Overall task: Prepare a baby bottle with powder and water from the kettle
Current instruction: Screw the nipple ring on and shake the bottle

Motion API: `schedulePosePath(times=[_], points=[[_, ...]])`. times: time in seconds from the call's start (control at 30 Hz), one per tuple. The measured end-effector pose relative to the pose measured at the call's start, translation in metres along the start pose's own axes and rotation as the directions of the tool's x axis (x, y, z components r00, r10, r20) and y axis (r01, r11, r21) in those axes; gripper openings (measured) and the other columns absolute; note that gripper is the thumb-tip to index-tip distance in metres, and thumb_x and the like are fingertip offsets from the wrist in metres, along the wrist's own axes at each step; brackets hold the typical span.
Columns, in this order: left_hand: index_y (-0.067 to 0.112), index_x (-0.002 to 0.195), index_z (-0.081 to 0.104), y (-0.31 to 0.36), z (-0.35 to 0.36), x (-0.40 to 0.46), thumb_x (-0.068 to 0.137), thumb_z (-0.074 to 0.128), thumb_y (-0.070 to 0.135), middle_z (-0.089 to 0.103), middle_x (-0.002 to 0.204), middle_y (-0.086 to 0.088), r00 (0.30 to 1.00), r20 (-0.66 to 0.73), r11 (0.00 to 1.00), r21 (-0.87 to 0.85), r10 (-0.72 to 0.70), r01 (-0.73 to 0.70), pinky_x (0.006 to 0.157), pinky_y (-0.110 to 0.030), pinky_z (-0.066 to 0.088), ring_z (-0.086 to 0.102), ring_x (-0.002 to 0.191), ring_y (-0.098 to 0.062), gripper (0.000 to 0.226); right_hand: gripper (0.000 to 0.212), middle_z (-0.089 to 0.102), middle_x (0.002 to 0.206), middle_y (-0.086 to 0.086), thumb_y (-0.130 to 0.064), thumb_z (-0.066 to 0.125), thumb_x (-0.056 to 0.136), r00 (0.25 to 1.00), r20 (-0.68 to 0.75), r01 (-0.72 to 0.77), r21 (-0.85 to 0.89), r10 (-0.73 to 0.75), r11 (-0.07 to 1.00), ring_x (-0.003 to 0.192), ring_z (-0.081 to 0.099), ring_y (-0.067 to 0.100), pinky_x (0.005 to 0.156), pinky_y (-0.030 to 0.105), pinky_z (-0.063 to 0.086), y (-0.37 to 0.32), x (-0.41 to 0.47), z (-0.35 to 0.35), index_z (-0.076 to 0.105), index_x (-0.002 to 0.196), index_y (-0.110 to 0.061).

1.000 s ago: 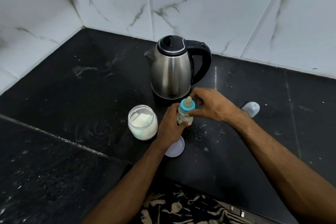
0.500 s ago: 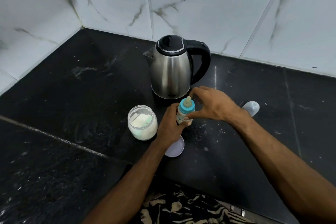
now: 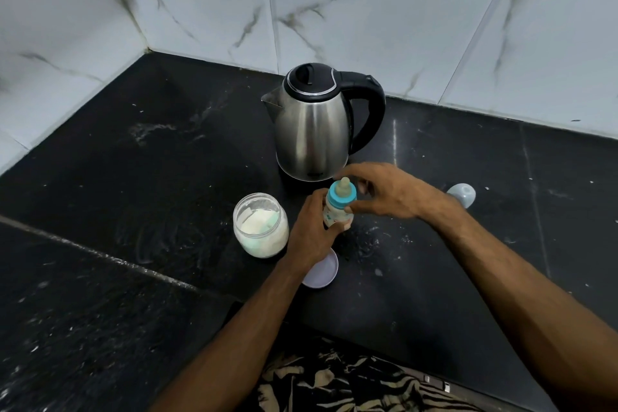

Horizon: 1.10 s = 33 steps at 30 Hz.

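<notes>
Nearest me, a round lid [image 3: 320,273] lies on the black table [image 3: 133,177]. Just past it my left hand [image 3: 312,231] grips the bottle [image 3: 337,212], upright, long axis vertical. My right hand [image 3: 389,192] pinches its blue collar [image 3: 341,199] from the right, likely twisting it. The powder jar [image 3: 261,227] stands left; the kettle [image 3: 314,124] directly behind.

Upright baby bottle [image 3: 337,214], blue-collared, between open powder jar [image 3: 261,230] and steel kettle [image 3: 312,130].
</notes>
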<state>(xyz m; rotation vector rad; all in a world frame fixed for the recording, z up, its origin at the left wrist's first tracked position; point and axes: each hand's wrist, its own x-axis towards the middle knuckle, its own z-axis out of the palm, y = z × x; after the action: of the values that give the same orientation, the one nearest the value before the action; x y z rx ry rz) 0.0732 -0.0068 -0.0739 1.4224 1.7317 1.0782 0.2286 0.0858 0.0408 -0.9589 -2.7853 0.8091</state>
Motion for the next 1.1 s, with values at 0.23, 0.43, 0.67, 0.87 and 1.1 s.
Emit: schedulePosePath(times=[0.23,0.43,0.67,0.87,1.1], points=[[0.024,0.135,0.044,0.002,-0.001,-0.002,0.08,0.077,0.02,0.051,0.134,0.004,1.0,0.005,1.0,-0.007,0.011,-0.011,0.104,-0.036,0.046,0.051,0.123,-0.01,0.063,0.074,0.056,0.102,-0.012,-0.059,0.076,0.07,0.995,-0.046,-0.091,-0.063,0.088,0.994,0.088,0.058,0.007,0.075,0.022,0.049,-0.001,0.0,0.006,0.045,0.129,-0.027],[0.025,0.132,0.045,0.0,-0.001,-0.001,0.079,0.077,0.018,0.052,0.132,0.004,1.0,0.004,1.0,-0.008,0.02,-0.02,0.103,-0.038,0.047,0.052,0.121,-0.009,0.063,0.047,0.052,0.092,-0.016,-0.041,0.077,0.079,0.997,-0.064,-0.045,-0.017,0.044,0.999,0.078,0.052,0.0,0.067,0.017,0.041,-0.001,0.001,0.009,0.053,0.114,-0.021],[0.024,0.132,0.046,-0.001,0.0,0.0,0.079,0.077,0.02,0.053,0.131,0.005,1.0,-0.005,1.0,-0.002,0.016,-0.016,0.102,-0.04,0.048,0.053,0.121,-0.01,0.062,0.079,0.054,0.108,-0.008,-0.056,0.074,0.073,0.997,-0.032,-0.069,-0.06,0.068,0.996,0.091,0.057,0.006,0.079,0.023,0.049,0.0,-0.002,0.003,0.038,0.139,-0.031],[0.025,0.133,0.044,-0.001,-0.001,-0.001,0.079,0.076,0.02,0.052,0.132,0.005,1.0,0.006,1.0,-0.005,0.006,-0.006,0.103,-0.04,0.047,0.051,0.121,-0.01,0.063,0.053,0.055,0.093,-0.012,-0.056,0.077,0.07,0.981,-0.158,-0.132,-0.127,0.112,0.983,0.082,0.055,0.009,0.067,0.027,0.047,-0.005,0.001,0.012,0.052,0.104,-0.023],[0.028,0.133,0.044,-0.002,0.001,-0.001,0.078,0.077,0.02,0.051,0.132,0.007,1.0,-0.005,1.0,-0.007,0.003,-0.003,0.102,-0.04,0.047,0.051,0.122,-0.009,0.064,0.058,0.051,0.101,-0.008,-0.04,0.077,0.079,0.999,-0.032,-0.031,0.007,0.031,1.0,0.087,0.053,0.006,0.074,0.017,0.042,0.006,-0.001,0.007,0.051,0.129,-0.028]])
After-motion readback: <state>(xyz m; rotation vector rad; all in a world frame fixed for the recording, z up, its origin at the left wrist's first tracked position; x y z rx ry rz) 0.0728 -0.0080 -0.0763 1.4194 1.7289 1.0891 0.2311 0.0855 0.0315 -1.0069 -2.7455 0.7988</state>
